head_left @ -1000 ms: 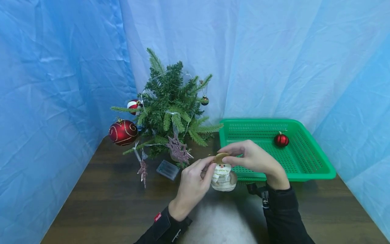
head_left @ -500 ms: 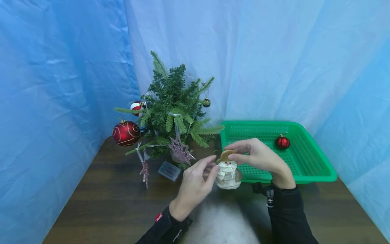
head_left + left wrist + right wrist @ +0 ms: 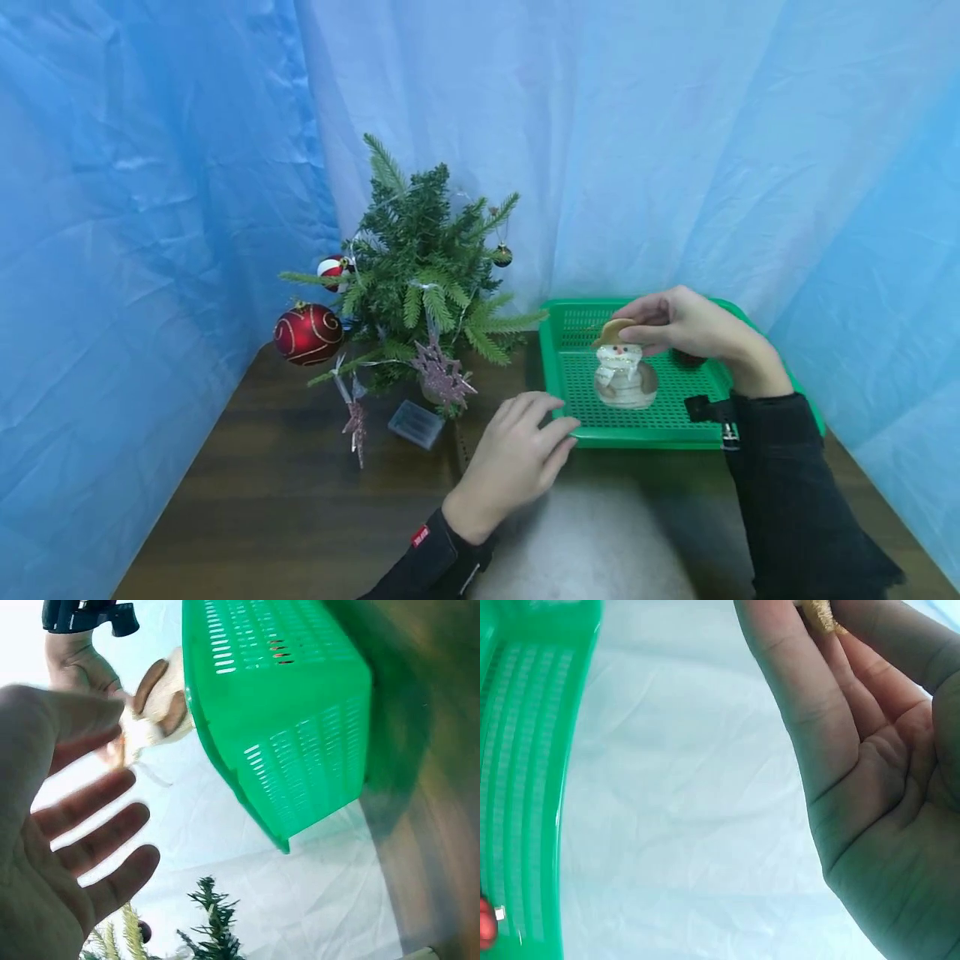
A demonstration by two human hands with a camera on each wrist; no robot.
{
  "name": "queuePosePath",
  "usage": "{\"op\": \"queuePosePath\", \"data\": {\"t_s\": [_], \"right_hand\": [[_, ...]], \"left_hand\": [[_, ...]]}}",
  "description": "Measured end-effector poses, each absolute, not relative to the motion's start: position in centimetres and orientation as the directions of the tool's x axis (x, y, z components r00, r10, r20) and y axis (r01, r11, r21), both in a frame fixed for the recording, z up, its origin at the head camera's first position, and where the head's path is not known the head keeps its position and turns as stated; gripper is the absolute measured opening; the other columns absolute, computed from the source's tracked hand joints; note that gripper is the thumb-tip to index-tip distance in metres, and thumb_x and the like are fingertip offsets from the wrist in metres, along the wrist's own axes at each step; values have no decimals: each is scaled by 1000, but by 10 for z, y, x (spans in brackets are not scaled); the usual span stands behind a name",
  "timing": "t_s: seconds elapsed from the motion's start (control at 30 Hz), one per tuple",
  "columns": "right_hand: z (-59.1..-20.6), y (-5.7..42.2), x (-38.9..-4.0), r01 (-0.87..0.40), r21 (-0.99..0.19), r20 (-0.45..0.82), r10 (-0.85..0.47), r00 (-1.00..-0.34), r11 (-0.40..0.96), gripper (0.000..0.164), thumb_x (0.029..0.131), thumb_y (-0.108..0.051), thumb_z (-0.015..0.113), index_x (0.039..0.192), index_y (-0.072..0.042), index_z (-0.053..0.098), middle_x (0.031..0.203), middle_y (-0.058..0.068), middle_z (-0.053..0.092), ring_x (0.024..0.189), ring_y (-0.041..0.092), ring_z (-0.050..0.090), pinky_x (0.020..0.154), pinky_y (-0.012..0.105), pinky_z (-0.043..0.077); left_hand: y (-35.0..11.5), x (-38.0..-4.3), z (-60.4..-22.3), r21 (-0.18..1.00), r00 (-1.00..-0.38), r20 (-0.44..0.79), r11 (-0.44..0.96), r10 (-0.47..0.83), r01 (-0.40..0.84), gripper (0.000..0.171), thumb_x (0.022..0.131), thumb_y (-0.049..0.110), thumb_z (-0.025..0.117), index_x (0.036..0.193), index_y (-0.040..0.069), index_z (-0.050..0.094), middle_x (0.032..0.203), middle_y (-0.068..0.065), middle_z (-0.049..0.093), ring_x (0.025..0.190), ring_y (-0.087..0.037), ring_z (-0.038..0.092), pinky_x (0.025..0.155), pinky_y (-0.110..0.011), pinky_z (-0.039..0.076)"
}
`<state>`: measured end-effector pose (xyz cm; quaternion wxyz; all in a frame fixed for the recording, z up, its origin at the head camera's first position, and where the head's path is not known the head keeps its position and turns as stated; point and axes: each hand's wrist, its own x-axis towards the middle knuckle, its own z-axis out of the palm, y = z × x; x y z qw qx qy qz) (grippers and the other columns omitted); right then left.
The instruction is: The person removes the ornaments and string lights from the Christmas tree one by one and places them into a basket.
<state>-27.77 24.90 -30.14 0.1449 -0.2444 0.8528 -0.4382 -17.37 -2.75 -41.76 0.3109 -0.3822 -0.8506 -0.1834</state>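
A snowman ornament (image 3: 626,383) with a white body, scarf and gold hat hangs upright over the green basket (image 3: 558,429) in the head view. My right hand (image 3: 686,333) pinches it by the hat between thumb and fingers. At the top of the right wrist view, a bit of the gold hat (image 3: 821,613) shows between the fingertips. My left hand (image 3: 517,454) holds nothing, its fingers relaxed and spread near the basket's front left corner. In the left wrist view, the snowman's tan arms and white body show beyond the left fingertips (image 3: 139,866).
A small Christmas tree (image 3: 427,258) stands left of the basket, bearing a large red ball (image 3: 307,333), a red-and-white ball (image 3: 331,272) and glittery pink stars (image 3: 441,375). A clear battery box (image 3: 416,424) lies before it. A red bauble (image 3: 688,359), partly hidden, lies in the basket.
My right hand has carried the snowman ornament right and away from me, over the basket. The left hand has come off the hat, moving slightly right with fingers spreading.
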Motion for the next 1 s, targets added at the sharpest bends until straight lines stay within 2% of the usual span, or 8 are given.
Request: {"op": "queuePosePath", "data": {"t_s": [0.07,0.17,0.43,0.63,0.8,1.0], "right_hand": [[-300,256,-287,-269,-809,-61,-529,-846,522,38,99,-18,69,130,3,64,114,17,72,100,24,72,79,37,60],[-302,264,-302,-234,-797,-102,-507,-856,557,40,99,-17,68,132,5,62,116,18,71,102,27,71,80,37,60],[-325,285,-338,-178,-710,-240,-472,-849,681,36,99,-9,67,128,12,59,116,24,67,102,35,68,83,46,59],[-343,304,-357,-197,-604,-332,-469,-818,772,37,99,-5,65,129,15,59,117,28,66,94,33,68,77,48,58],[-352,312,-366,-227,-545,-337,-458,-823,807,36,98,-2,64,129,17,57,123,34,61,96,35,65,72,45,55],[-365,318,-373,-283,-426,-308,-432,-848,859,32,96,-10,70,120,10,66,114,27,67,101,42,64,81,51,56]], "left_hand": [[-23,-175,-417,21,-499,650,642,573,766,18,95,25,73,111,19,76,121,-4,67,117,-22,59,101,-38,47],[-16,-177,-416,3,-511,622,651,594,759,19,95,27,73,113,21,76,123,-4,67,118,-22,59,102,-39,47],[-10,-179,-424,39,-593,552,693,586,720,25,97,24,71,122,21,74,127,-2,67,118,-21,59,95,-38,51],[-10,-181,-432,36,-602,530,693,598,720,24,97,24,71,120,20,75,123,-2,68,115,-20,59,95,-36,51],[-10,-181,-434,53,-600,537,687,592,725,22,97,22,71,118,19,76,120,-2,68,113,-18,58,97,-31,50],[-8,-182,-435,64,-594,545,677,591,733,22,97,21,71,118,18,76,118,-1,67,112,-17,58,95,-27,50]]}}
